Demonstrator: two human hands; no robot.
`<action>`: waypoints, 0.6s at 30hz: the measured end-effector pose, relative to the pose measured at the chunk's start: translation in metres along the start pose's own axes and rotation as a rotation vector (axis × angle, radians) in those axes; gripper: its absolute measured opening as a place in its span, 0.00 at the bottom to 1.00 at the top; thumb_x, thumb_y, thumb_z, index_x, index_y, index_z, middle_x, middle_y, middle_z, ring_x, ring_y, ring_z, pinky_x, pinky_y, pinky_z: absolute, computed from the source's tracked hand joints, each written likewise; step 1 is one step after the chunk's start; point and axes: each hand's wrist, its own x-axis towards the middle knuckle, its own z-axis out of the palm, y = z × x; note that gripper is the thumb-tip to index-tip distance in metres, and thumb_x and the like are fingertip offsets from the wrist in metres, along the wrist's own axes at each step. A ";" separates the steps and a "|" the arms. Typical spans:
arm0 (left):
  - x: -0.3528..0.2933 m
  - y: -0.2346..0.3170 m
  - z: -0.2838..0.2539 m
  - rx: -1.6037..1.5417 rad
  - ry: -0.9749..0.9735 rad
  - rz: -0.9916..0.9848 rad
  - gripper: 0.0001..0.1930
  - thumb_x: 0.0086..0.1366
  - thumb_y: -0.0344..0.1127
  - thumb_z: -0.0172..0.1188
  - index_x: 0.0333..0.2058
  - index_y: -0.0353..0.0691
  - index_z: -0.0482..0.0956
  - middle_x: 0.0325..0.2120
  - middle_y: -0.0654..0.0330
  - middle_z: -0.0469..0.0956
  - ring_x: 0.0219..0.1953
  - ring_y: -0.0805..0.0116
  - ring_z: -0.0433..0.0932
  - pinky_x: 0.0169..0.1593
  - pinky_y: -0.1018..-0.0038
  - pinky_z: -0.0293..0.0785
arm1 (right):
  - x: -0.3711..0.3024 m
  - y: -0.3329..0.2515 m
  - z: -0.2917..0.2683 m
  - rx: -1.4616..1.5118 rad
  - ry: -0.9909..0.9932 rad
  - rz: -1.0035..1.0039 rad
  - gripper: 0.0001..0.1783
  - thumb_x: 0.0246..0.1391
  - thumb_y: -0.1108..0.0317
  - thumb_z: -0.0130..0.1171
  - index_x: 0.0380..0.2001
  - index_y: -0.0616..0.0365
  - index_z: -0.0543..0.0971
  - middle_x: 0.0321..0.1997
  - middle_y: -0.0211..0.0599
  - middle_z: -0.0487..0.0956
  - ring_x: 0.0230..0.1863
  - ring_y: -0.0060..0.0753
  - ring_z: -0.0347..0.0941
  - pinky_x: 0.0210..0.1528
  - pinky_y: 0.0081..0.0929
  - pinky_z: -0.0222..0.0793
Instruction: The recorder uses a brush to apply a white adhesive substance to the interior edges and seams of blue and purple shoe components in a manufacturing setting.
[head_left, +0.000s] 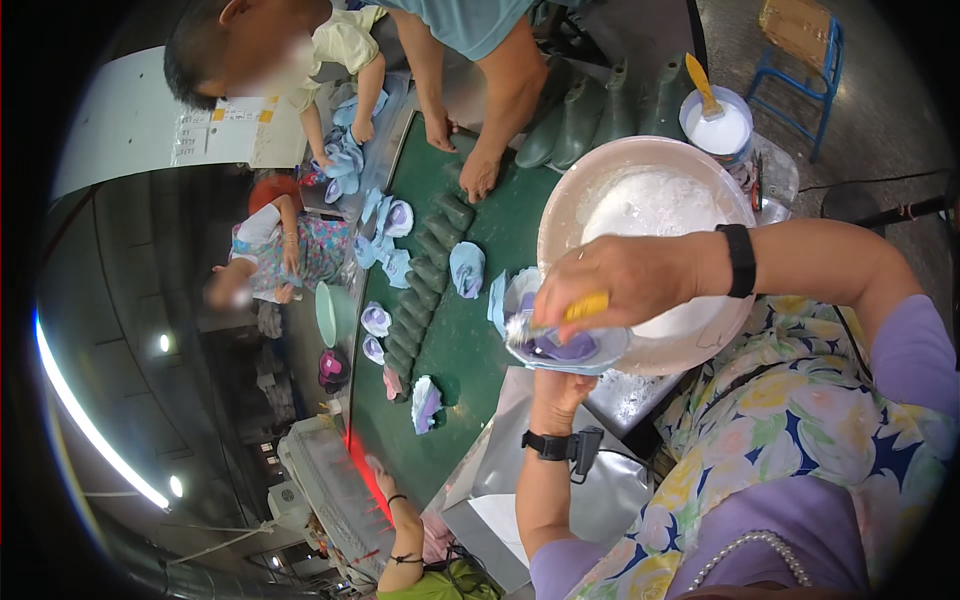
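Observation:
My left hand grips a light-blue shoe upper with purple lining from underneath; most of its fingers are hidden beneath the fabric. In my right hand is a brush with a yellow handle, its pale bristles down at the upper's inside edge. Directly under and beyond my right forearm stands a wide pinkish basin of white powder. Close to the upper's far side, another light-blue piece lies on the green work surface.
A bucket of white liquid holds another yellow brush. Dark green shoe lasts line the table, with larger ones at the back. Several loose uppers lie about. Co-workers' hands reach in across the table. A stool stands behind.

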 end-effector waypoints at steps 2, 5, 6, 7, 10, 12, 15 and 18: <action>-0.001 -0.009 0.007 0.019 0.066 -0.083 0.23 0.68 0.55 0.48 0.48 0.42 0.73 0.29 0.57 0.80 0.18 0.69 0.79 0.16 0.80 0.75 | 0.005 0.002 0.007 -0.083 -0.127 -0.191 0.08 0.54 0.67 0.59 0.36 0.54 0.73 0.34 0.35 0.79 0.39 0.41 0.77 0.39 0.35 0.73; 0.002 -0.006 0.003 0.000 -0.081 -0.081 0.20 0.68 0.54 0.48 0.45 0.45 0.74 0.33 0.62 0.79 0.17 0.70 0.74 0.12 0.82 0.65 | 0.006 0.012 0.001 -0.197 -0.217 -0.102 0.08 0.54 0.66 0.59 0.35 0.55 0.72 0.33 0.37 0.78 0.37 0.43 0.77 0.38 0.36 0.73; -0.003 -0.007 0.003 -0.072 -0.064 -0.048 0.19 0.68 0.53 0.48 0.45 0.44 0.74 0.33 0.61 0.79 0.19 0.70 0.75 0.13 0.82 0.67 | 0.005 0.013 -0.002 -0.197 -0.219 -0.106 0.08 0.54 0.66 0.59 0.35 0.55 0.72 0.33 0.37 0.78 0.37 0.43 0.77 0.38 0.36 0.73; -0.005 -0.006 0.002 -0.074 -0.063 -0.044 0.19 0.68 0.53 0.48 0.45 0.44 0.74 0.33 0.61 0.79 0.19 0.70 0.75 0.13 0.82 0.67 | 0.006 0.011 -0.005 -0.201 -0.227 -0.026 0.09 0.54 0.66 0.59 0.35 0.56 0.72 0.33 0.40 0.79 0.36 0.46 0.77 0.38 0.37 0.72; -0.006 0.004 0.001 -0.061 -0.207 0.009 0.19 0.69 0.50 0.48 0.49 0.43 0.74 0.38 0.60 0.79 0.29 0.67 0.79 0.25 0.77 0.78 | 0.007 0.001 -0.016 -0.176 -0.250 0.182 0.10 0.53 0.66 0.61 0.35 0.57 0.73 0.32 0.41 0.79 0.35 0.48 0.78 0.37 0.37 0.72; -0.007 0.000 0.008 -0.022 -0.042 0.152 0.20 0.69 0.49 0.49 0.51 0.42 0.73 0.41 0.58 0.79 0.35 0.65 0.79 0.34 0.73 0.80 | 0.006 0.003 -0.021 -0.162 -0.286 0.353 0.12 0.53 0.66 0.62 0.37 0.57 0.72 0.32 0.41 0.79 0.33 0.48 0.78 0.37 0.36 0.72; -0.014 0.009 -0.007 0.070 0.016 0.409 0.21 0.68 0.46 0.52 0.55 0.42 0.71 0.49 0.55 0.76 0.52 0.62 0.75 0.55 0.61 0.75 | 0.023 -0.014 -0.033 -0.177 -0.429 0.538 0.13 0.52 0.67 0.62 0.36 0.59 0.70 0.29 0.46 0.78 0.33 0.55 0.77 0.35 0.39 0.70; -0.011 0.022 -0.003 0.358 -0.018 0.491 0.22 0.67 0.39 0.54 0.58 0.39 0.67 0.53 0.56 0.73 0.52 0.62 0.75 0.54 0.62 0.77 | 0.029 -0.011 -0.028 -0.094 -0.084 0.219 0.12 0.52 0.67 0.61 0.35 0.58 0.69 0.30 0.45 0.78 0.34 0.53 0.77 0.35 0.39 0.70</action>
